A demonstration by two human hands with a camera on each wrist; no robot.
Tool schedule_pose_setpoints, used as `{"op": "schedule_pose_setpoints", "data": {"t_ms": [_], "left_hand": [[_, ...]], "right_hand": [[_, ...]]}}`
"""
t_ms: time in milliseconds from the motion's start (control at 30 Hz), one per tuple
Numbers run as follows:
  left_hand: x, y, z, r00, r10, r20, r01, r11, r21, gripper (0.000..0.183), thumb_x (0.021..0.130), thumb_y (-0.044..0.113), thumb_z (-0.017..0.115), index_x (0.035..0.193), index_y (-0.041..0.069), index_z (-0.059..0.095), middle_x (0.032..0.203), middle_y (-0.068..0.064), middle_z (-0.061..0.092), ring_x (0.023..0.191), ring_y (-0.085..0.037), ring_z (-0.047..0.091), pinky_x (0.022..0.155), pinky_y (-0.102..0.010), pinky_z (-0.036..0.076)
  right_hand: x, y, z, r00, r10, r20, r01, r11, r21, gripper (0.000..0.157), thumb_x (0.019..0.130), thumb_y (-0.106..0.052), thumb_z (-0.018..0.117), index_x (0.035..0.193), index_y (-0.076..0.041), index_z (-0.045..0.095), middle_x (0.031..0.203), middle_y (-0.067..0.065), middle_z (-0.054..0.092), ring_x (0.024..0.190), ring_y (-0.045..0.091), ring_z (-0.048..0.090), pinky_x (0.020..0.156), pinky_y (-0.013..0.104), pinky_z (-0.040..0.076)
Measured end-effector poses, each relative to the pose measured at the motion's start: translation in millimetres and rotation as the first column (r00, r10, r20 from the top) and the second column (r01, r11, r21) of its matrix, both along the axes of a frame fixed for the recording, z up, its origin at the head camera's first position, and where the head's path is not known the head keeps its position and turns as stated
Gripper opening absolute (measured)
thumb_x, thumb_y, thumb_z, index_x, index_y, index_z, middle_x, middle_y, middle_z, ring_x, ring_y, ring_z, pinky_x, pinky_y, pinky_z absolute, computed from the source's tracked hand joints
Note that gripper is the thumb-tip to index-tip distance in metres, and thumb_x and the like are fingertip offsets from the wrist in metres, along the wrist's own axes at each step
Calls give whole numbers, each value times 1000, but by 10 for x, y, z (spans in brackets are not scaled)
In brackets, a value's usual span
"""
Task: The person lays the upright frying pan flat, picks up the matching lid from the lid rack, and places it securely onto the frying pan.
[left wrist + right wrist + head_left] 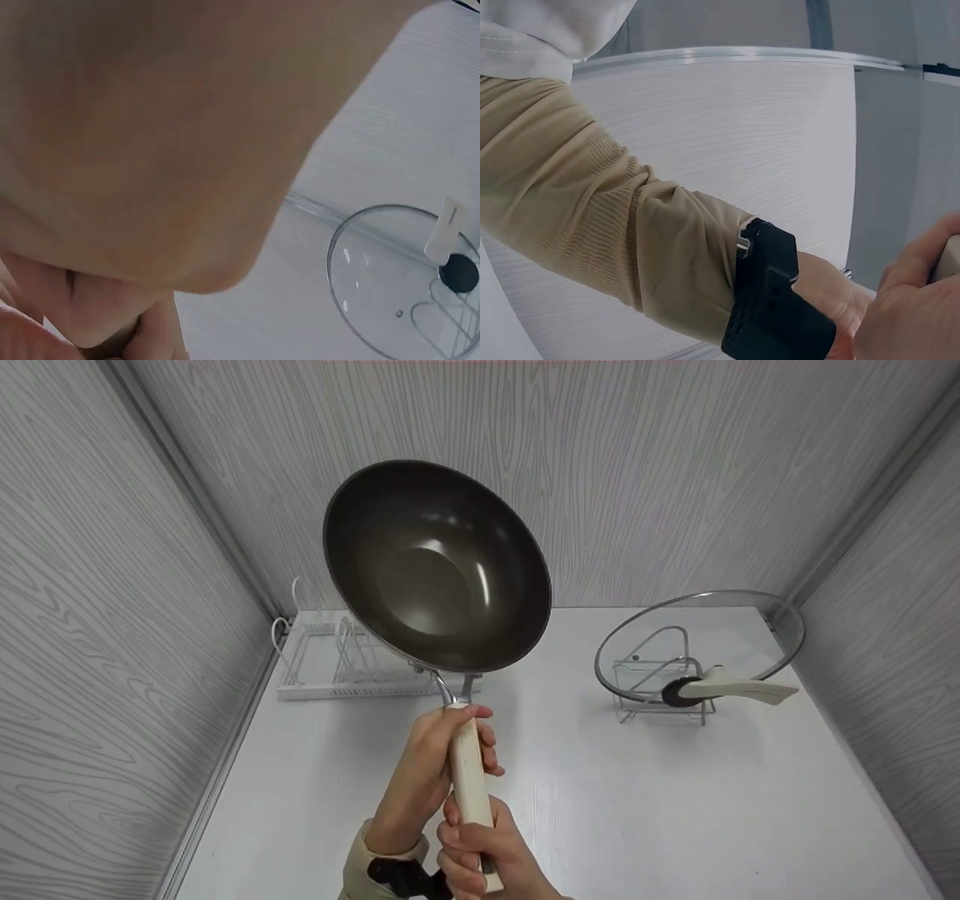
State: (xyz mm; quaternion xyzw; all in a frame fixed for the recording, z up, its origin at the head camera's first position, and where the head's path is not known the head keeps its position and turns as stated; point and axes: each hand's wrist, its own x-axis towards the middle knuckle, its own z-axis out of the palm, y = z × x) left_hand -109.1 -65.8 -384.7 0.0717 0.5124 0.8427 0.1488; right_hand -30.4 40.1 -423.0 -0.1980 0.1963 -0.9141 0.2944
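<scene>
A wok (435,577) with a dark interior is held up above the white table, its open side facing the head camera. My left hand (420,765) grips the upper part of its cream handle (469,772), near the metal joint, with the thumb along the top. Lower down, my right hand (495,847) curls round the handle's end. In the left wrist view, the left hand (150,150) fills much of the picture and hides the pan. The right wrist view shows part of the right hand (915,315) at the lower right edge, against the handle (949,259).
At the right, a glass lid (750,622) with a cream handle leans in a wire stand (660,711). A white dish rack (360,690) stands at the back left, partly behind the wok. Grey wood-grain panels (637,472) enclose the table (637,810) at the back and sides.
</scene>
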Motion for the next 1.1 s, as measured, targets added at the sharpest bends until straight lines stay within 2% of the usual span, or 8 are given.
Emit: {"op": "schedule_pose_setpoints", "data": {"t_ms": [200,400,533,667,733,833,967,1100], "left_hand": [[-5,15,-5,997,-38,69,30,993,117,35,94,19,47,114,-11,47,82,-13,57,64,-21,59,67,-38,55],[-33,47,-36,981,-108,163,64,965,253,23,95,17,43,106,-4,43,74,-5,46,56,-12,44,53,-23,44],[-42,68,-52,966,-158,203,86,942,326,12,95,14,43,95,2,41,68,-1,39,51,-8,38,47,-20,39],[-53,97,-70,962,-177,208,90,924,372,9,95,9,40,88,5,39,65,0,38,48,-6,36,42,-18,37],[-58,114,-78,962,-178,206,89,920,382,10,96,6,39,86,5,39,64,1,37,46,-6,36,41,-17,37],[-64,142,-78,966,-157,206,77,933,351,11,95,3,40,85,5,39,63,2,37,45,-4,36,39,-15,37],[-62,172,-73,969,-132,211,63,950,307,10,94,2,42,86,4,39,62,3,37,44,-3,37,39,-14,37],[-45,184,-71,969,-129,210,63,953,296,8,94,0,43,88,4,39,61,3,37,43,-2,38,38,-14,37]], "right_hand": [[10,10,-2,999,-35,3,35,999,33,23,91,3,29,94,-10,47,60,-6,42,46,1,47,41,13,42],[11,8,-16,998,-70,4,69,994,84,20,91,3,30,95,-9,46,60,-5,44,46,1,48,40,15,42],[28,3,-4,996,-86,19,83,988,132,14,91,2,36,95,-8,45,59,-6,45,46,2,49,39,15,41],[41,3,34,995,-97,22,92,981,169,10,90,1,40,94,-7,45,59,-5,46,45,3,50,40,15,40],[45,12,53,994,-99,37,90,978,189,7,90,0,44,93,-6,44,58,-5,47,45,4,50,40,16,40],[51,26,81,992,-110,63,93,970,223,6,89,-2,48,92,-6,44,57,-4,47,44,4,50,39,16,40],[53,32,102,989,-133,64,111,957,270,7,89,0,45,91,-7,47,56,-4,49,43,4,51,40,16,42],[74,40,129,988,-140,58,117,948,295,8,89,1,44,92,-6,47,58,-4,51,45,5,53,43,16,45]]}}
